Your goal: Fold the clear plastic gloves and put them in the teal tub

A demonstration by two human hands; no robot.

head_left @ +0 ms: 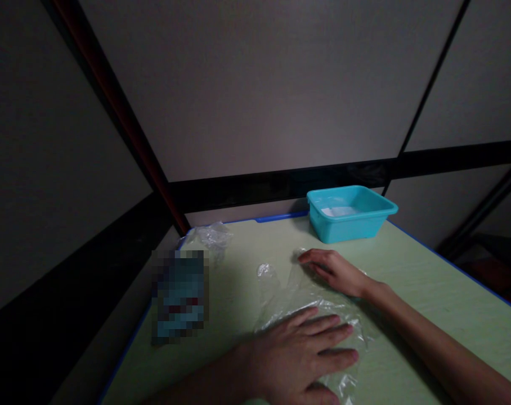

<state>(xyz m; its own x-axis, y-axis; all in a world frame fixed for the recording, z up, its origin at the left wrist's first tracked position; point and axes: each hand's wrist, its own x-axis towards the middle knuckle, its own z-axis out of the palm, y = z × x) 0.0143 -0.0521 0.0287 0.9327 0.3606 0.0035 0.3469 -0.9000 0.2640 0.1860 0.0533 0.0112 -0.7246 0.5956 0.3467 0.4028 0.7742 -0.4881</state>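
Note:
A clear plastic bag [281,289] lies spread on the pale green table [428,292]. My left hand [301,354] rests flat on its near end, fingers stretched out and pointing right. My right hand [334,270] lies on the bag's far end, fingers together and flat, pointing left. Neither hand grips anything.
A turquoise plastic tub [350,214] stands at the table's far edge, something white inside it. Crumpled clear plastic [209,236] lies at the far left corner. A blurred-out object [179,295] sits near the left edge. Grey panels with black frames enclose the table.

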